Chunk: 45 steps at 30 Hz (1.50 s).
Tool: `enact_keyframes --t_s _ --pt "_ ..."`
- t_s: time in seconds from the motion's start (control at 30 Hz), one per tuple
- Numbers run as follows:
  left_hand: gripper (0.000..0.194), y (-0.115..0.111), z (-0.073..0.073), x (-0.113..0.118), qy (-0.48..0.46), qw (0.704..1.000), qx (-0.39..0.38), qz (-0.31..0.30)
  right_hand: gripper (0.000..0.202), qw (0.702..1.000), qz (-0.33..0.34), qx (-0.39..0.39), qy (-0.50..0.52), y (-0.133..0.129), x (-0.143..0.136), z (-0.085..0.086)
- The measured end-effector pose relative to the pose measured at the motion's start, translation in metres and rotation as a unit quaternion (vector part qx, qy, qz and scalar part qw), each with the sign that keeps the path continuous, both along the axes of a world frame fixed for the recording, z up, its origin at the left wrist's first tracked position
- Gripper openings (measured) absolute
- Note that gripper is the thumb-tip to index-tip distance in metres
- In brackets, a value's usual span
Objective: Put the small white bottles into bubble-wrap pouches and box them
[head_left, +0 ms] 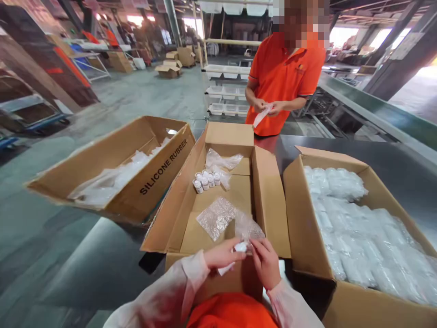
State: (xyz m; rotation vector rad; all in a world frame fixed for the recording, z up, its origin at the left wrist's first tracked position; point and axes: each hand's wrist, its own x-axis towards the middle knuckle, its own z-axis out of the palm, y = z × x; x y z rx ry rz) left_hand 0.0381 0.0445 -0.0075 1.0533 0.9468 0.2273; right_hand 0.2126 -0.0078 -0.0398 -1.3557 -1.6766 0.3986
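Note:
Over the near end of an open middle carton [239, 191], my left hand [223, 253] is closed around a small white object [241, 247], its exact kind unclear. White film or paper [225, 269] hangs below those fingers. My right hand [266, 263] pinches the edge of a clear bubble wrap bag [248, 226] beside the white object. Another bubble wrap bag [216, 217] lies flat on the carton floor. Farther in, several small white bottles [205, 180] stand in a cluster, with crumpled clear plastic [223, 159] behind them.
At right, an open carton [309, 218] holds rows of wrapped packs [362, 232]. A tilted "SILICONE RUBBER" carton [164, 168] at left contains white plastic bags. Across the dark table [385, 159], a co-worker in orange [283, 73] handles a clear bag. Shelves and a conveyor stand behind.

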Motion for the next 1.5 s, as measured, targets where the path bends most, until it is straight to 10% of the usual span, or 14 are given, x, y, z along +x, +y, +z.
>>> enact_keyframes --t_s 0.13,0.4,0.6,0.97,1.5 --pt "0.038 -0.003 0.007 0.006 -0.238 0.956 -0.142 0.095 0.032 0.998 -0.016 0.05 -0.028 -0.005 -0.003 0.012" --pt "0.021 -0.008 0.0 0.013 -0.291 0.909 -0.161 0.252 0.04 0.996 0.043 0.068 -0.033 -0.014 -0.016 0.026" --pt "0.043 -0.012 -0.008 0.024 -0.357 0.86 -0.154 0.331 0.037 0.994 0.067 0.072 -0.045 -0.018 -0.025 0.022" --pt "0.036 -0.019 -0.034 0.018 -0.309 0.89 -0.142 0.304 0.034 0.993 0.087 0.051 -0.056 -0.019 -0.033 0.01" --pt "0.035 -0.011 -0.019 0.029 -0.231 0.874 -0.047 0.425 0.032 0.99 0.128 0.055 -0.036 -0.023 -0.049 0.015"
